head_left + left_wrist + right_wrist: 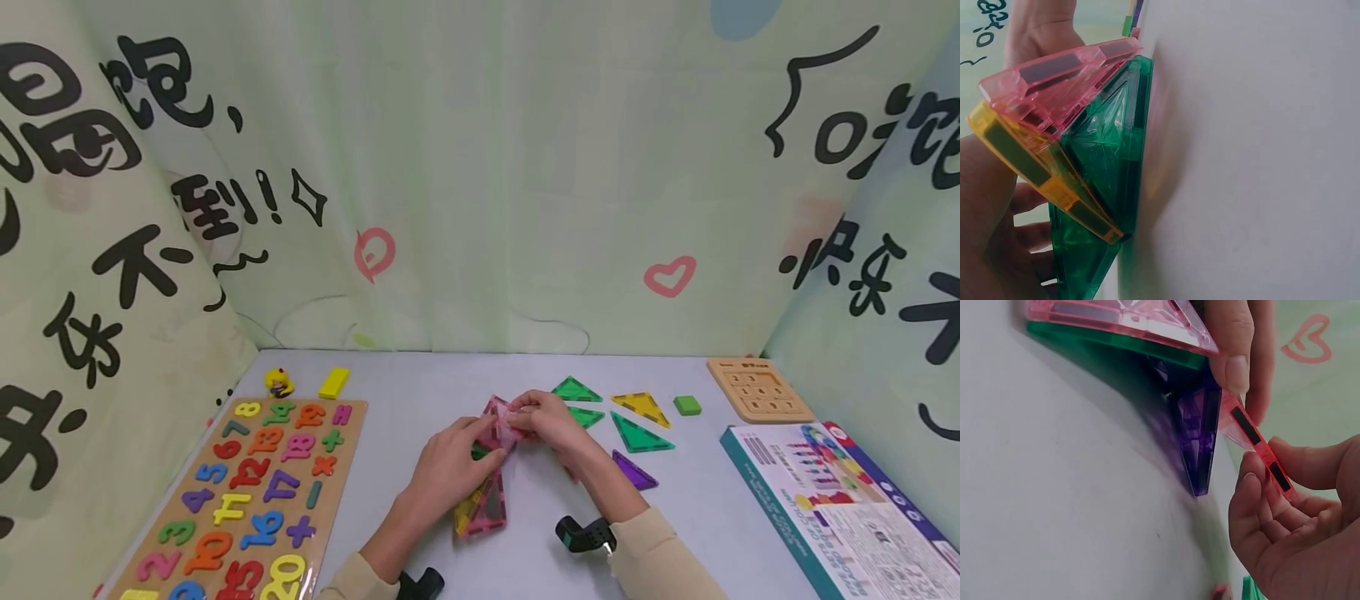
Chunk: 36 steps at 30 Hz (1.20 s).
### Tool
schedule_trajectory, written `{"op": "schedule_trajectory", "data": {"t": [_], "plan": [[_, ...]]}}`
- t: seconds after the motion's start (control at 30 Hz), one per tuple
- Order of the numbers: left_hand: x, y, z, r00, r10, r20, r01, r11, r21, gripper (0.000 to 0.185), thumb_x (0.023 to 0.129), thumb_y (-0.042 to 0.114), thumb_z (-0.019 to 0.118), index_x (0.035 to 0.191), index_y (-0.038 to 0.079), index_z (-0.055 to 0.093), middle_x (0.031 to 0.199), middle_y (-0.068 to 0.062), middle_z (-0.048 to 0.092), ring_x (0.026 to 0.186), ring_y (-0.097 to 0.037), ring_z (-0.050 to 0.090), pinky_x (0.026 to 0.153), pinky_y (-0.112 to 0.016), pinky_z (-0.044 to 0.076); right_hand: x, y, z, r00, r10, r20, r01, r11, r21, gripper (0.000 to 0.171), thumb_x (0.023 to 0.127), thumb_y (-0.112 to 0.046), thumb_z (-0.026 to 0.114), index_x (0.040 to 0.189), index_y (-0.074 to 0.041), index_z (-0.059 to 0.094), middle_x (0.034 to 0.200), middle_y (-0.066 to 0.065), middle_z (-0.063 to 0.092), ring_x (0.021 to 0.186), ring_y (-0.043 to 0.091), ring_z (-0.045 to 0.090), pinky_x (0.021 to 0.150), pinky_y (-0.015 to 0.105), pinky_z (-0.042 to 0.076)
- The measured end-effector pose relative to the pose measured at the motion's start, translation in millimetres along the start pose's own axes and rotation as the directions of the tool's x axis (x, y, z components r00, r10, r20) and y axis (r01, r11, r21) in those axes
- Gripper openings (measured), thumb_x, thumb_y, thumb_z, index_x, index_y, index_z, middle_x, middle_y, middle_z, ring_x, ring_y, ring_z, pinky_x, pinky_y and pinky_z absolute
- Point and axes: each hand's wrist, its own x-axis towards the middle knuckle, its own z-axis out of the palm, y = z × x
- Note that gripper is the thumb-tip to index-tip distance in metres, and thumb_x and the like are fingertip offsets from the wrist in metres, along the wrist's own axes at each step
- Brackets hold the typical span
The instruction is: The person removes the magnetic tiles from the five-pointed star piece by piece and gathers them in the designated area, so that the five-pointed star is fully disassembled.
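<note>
A cluster of translucent magnetic tiles (482,500) stands at the middle of the table, with pink and yellow faces showing. My left hand (480,440) grips its upper part; the left wrist view shows a pink tile (1060,72), a yellow tile (1035,165) and a green tile (1107,156) joined at their edges. My right hand (522,413) pinches the edge of a raised pink triangle (1259,447) beside a purple tile (1200,425). The left hand's fingers (1235,356) hold another pink tile (1122,319) just above it.
Loose triangles lie to the right: green (576,389), yellow (641,407), green (639,434), purple (634,471). A green block (687,405), a wooden board (759,388) and a printed box (840,500) sit further right. A number puzzle board (247,492) fills the left.
</note>
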Motion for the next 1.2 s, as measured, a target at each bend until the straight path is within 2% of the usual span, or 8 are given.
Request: {"op": "schedule_trajectory", "data": {"t": [0.13,0.3,0.4,0.57,0.77,0.97,1.1,1.2], "plan": [[0.2,-0.5,-0.8,1.000,-0.018,0.013,0.018,1.000,-0.004,0.056,0.092,0.049,0.064,0.142,0.025,0.055,0.139,-0.007,0.060,0.122,-0.029,0.061,0.100,-0.050,0.051,5.7,-0.2,-9.2,1.000,-0.020,-0.022,0.019,0.999,-0.040,0.025,0.094,-0.010,0.062,0.116,0.001,0.065,0.089,0.005,0.065,0.073,0.014,0.056,0.068,0.029,0.053],[1.5,-1.6,-1.5,0.999,-0.045,0.020,0.045,0.999,0.003,0.055,0.091,0.049,0.065,0.140,0.025,0.057,0.135,-0.006,0.062,0.119,-0.027,0.063,0.098,-0.048,0.053,26.1,-8.3,-19.5,0.991,-0.129,-0.027,0.123,0.976,-0.180,0.034,0.093,-0.001,0.051,0.123,-0.002,0.066,0.093,0.007,0.059,0.069,0.015,0.045,0.062,0.026,0.040],[1.9,-1.7,-1.3,0.999,-0.050,0.022,0.050,0.999,0.009,0.053,0.091,0.050,0.064,0.138,0.024,0.059,0.134,-0.005,0.063,0.118,-0.025,0.063,0.098,-0.047,0.053,42.6,-13.1,-20.4,0.979,-0.203,0.014,0.196,0.928,-0.317,0.041,0.089,0.003,0.047,0.125,-0.001,0.065,0.089,0.010,0.056,0.061,0.015,0.038,0.056,0.026,0.033],[2.4,-0.4,-0.7,0.999,-0.047,0.024,0.047,0.999,0.015,0.052,0.091,0.051,0.063,0.136,0.025,0.060,0.133,-0.003,0.064,0.119,-0.024,0.063,0.098,-0.046,0.053,67.8,-14.1,-20.3,0.959,-0.285,-0.012,0.240,0.831,-0.502,0.033,0.083,0.005,0.051,0.112,0.001,0.065,0.088,0.013,0.060,0.066,0.016,0.047,0.057,0.025,0.038],[2.1,1.3,1.7,0.998,-0.053,0.030,0.052,0.998,0.042,0.050,0.091,0.052,0.063,0.134,0.025,0.063,0.130,-0.003,0.065,0.116,-0.023,0.064,0.096,-0.044,0.054,82.1,-6.4,-21.7,0.958,-0.284,-0.022,0.235,0.832,-0.502,0.032,0.085,0.002,0.050,0.108,-0.002,0.071,0.099,0.017,0.067,0.069,0.018,0.055,0.056,0.025,0.041],[1.7,3.8,4.0,0.998,-0.056,0.033,0.054,0.997,0.062,0.048,0.091,0.052,0.064,0.130,0.025,0.066,0.126,-0.002,0.067,0.110,-0.020,0.065,0.093,-0.041,0.056,86.4,-3.0,-21.8,0.955,-0.295,-0.013,0.246,0.821,-0.516,0.042,0.087,0.003,0.047,0.123,-0.003,0.068,0.119,0.021,0.066,0.103,0.031,0.060,0.076,0.034,0.049],[1.4,3.3,2.5,0.998,-0.058,0.034,0.055,0.996,0.073,0.048,0.091,0.053,0.063,0.130,0.025,0.067,0.126,-0.002,0.068,0.110,-0.020,0.065,0.092,-0.040,0.056,78.9,-6.0,-18.8,0.943,-0.331,-0.043,0.271,0.835,-0.478,0.040,0.090,0.002,0.050,0.126,-0.002,0.065,0.122,0.021,0.065,0.113,0.035,0.060,0.089,0.045,0.053],[0.6,1.2,-0.4,0.997,-0.078,0.025,0.075,0.991,0.112,0.052,0.089,0.058,0.062,0.129,0.025,0.067,0.126,-0.003,0.067,0.108,-0.023,0.065,0.092,-0.042,0.054,64.2,-9.3,-14.0,0.939,-0.341,-0.038,0.288,0.843,-0.454,0.031,0.093,-0.004,0.054,0.121,-0.003,0.068,0.120,0.018,0.068,0.107,0.031,0.062,0.088,0.042,0.054]]}}
